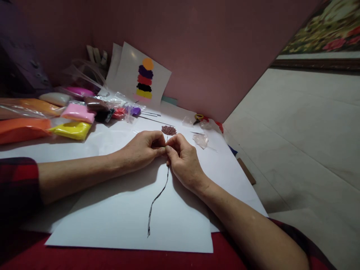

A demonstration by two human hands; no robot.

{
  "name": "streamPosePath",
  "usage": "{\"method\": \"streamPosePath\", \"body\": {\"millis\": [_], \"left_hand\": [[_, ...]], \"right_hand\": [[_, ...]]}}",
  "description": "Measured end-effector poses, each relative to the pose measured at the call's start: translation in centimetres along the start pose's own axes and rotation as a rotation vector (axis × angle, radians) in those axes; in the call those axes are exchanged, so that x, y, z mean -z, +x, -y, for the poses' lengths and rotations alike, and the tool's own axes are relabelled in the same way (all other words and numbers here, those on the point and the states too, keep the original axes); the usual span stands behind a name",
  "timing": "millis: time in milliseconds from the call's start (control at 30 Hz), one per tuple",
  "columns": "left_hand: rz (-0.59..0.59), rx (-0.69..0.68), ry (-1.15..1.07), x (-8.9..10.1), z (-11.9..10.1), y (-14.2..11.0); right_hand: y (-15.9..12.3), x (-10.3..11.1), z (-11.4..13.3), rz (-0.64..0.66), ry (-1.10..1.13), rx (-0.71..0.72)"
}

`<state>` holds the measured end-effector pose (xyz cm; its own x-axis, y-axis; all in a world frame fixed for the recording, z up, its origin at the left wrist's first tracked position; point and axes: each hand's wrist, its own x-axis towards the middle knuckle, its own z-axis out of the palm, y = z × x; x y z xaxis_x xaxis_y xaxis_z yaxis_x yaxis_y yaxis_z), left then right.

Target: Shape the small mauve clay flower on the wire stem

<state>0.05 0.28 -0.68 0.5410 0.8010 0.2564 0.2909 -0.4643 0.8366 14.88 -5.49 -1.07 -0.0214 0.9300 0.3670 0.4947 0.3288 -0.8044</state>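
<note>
My left hand (142,148) and my right hand (182,159) meet fingertip to fingertip above a white sheet of paper (123,210). Both pinch a thin dark wire stem (157,198) that trails toward me across the paper. A small brownish-purple clay flower head (169,130) sits at the stem's far end, just beyond my fingers. The part of the stem between my fingers is hidden.
Bags of coloured clay lie at the left: orange (22,129), yellow (71,129), pink (78,111), brown (95,104). A card with stacked colour blobs (144,78) leans on the pink wall. Scissors (199,118) and crumpled plastic (201,140) lie beyond. The floor drops away right.
</note>
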Motion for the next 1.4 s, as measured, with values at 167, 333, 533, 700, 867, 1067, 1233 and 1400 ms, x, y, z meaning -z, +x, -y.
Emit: {"method": "streamPosePath", "body": {"millis": [167,333,533,700,867,1067,1233,1400], "left_hand": [[-0.005,-0.002,0.001,-0.03,-0.02,0.01],[0.002,-0.001,0.017,-0.02,-0.03,-0.06],[-0.012,-0.006,0.041,-0.04,-0.04,-0.08],[-0.004,-0.009,0.02,0.02,0.0,-0.02],[-0.006,-0.005,0.025,0.01,-0.11,-0.1],[-0.012,-0.008,0.026,-0.07,-0.19,-0.09],[-0.017,-0.009,0.03,-0.08,-0.09,-0.09],[-0.017,-0.007,0.055,-0.02,-0.14,-0.08]], "right_hand": [[0.06,-0.09,0.04,0.0,-0.005,0.005],[0.04,-0.07,0.02,0.0,-0.012,0.01],[0.02,-0.06,0.0,-0.004,-0.02,0.015],[0.03,-0.13,0.06,-0.004,-0.021,0.012],[0.07,-0.05,0.08,0.0,-0.024,0.015],[0.02,-0.02,0.07,-0.001,-0.028,0.017],[-0.02,-0.01,-0.02,0.002,-0.027,0.019],[0.01,-0.03,0.0,0.001,-0.029,0.021]]}}
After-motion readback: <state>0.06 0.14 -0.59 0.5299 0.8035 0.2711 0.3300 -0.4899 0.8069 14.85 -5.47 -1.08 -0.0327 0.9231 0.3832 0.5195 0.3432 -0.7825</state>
